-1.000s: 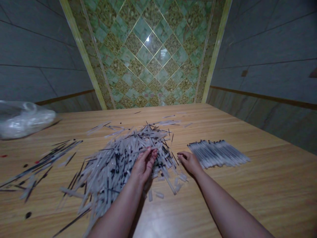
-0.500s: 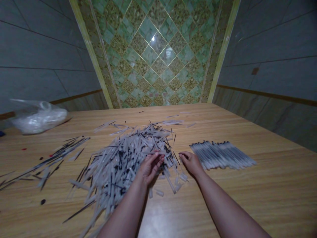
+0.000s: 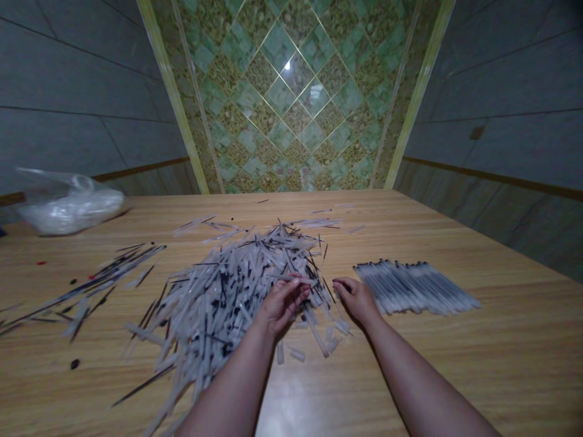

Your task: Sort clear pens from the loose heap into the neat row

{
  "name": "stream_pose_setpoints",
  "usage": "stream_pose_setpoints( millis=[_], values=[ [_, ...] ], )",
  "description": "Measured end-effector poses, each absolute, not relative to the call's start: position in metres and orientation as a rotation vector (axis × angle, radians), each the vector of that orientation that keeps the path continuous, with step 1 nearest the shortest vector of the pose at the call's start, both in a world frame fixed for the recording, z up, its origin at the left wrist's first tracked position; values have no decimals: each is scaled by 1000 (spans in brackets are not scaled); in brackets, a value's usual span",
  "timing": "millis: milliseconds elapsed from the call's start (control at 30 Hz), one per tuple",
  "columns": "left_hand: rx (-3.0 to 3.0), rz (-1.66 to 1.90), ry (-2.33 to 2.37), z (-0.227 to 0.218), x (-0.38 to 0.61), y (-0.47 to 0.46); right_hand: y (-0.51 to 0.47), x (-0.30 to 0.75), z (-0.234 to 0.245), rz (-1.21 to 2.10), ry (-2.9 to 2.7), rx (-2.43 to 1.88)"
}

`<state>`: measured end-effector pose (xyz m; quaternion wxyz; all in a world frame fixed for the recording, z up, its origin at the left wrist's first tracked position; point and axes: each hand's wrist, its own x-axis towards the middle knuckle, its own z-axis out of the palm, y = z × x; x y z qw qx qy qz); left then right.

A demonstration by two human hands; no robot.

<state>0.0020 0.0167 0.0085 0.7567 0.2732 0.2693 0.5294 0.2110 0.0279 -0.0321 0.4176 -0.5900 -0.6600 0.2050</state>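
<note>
My left hand (image 3: 285, 306) is closed in a pinch on a translucent pen barrel (image 3: 308, 281), held almost level above the right part of a loose pile. My right hand (image 3: 357, 298) is a short way to the right, thumb and forefinger pressed together; something small and dark seems to show at the tips, too small to name. The pile (image 3: 237, 273) mixes clear barrels, thin black refills and small caps. Beside my right hand lies a neat row of pens (image 3: 416, 286) with dark refills inside, side by side.
A clear plastic bag (image 3: 73, 206) of pale items sits at the far left. Dark refills (image 3: 109, 276) are scattered left of the pile, near a black round piece (image 3: 75, 364). Short clear caps (image 3: 297, 354) lie in front. A tiled wall (image 3: 296, 109) stands behind the table.
The view has shifted slightly. My left fingers have curled in a little more around the barrel. My right hand stays pinched in nearly the same place.
</note>
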Motion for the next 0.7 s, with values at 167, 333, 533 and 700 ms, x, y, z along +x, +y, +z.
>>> stream_pose_setpoints(
  millis=[167, 333, 533, 700],
  values=[
    [608, 1143, 577, 7, 3, 16, 27, 213, -34, 472, -1668, -1482],
    [622, 1158, 590, 10, 1, 15, 24, 214, -32, 437, -1683, -1488],
    [626, 1240, 571, 24, -8, 17, 20, 205, -23, 328, -1731, -1436],
    [654, 1281, 550, 42, -18, 21, 14, 189, -16, 282, -1830, -1283]
  ],
)
